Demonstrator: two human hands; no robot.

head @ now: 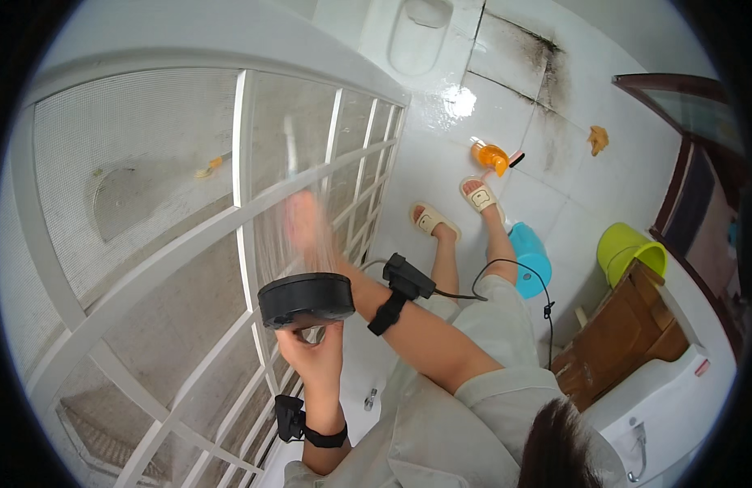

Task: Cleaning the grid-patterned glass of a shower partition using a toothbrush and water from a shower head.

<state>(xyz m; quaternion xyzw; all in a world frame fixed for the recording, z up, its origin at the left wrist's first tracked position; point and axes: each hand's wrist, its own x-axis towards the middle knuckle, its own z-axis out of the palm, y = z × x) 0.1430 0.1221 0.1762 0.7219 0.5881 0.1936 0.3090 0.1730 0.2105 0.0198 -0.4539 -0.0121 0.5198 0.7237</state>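
A black round shower head (305, 300) points up and away, with my left hand (312, 360) gripping it from below. Fine jets of water leave its face towards the white lattice window frame (278, 195). My right hand (302, 222) is blurred by motion and sits in the spray, close to a frame bar. Just beyond its fingers shows a pale, blurred streak; I cannot tell whether the hand holds it. Mesh and dirty panes fill the frame's openings.
An orange pump bottle (490, 157) and a small brush (517, 159) lie on the wet tiles. Also on the floor are a blue stool (529, 259), a green bucket (623, 250) and a crumpled tan cloth (598, 140). A cable (516, 262) trails from my right forearm's strap.
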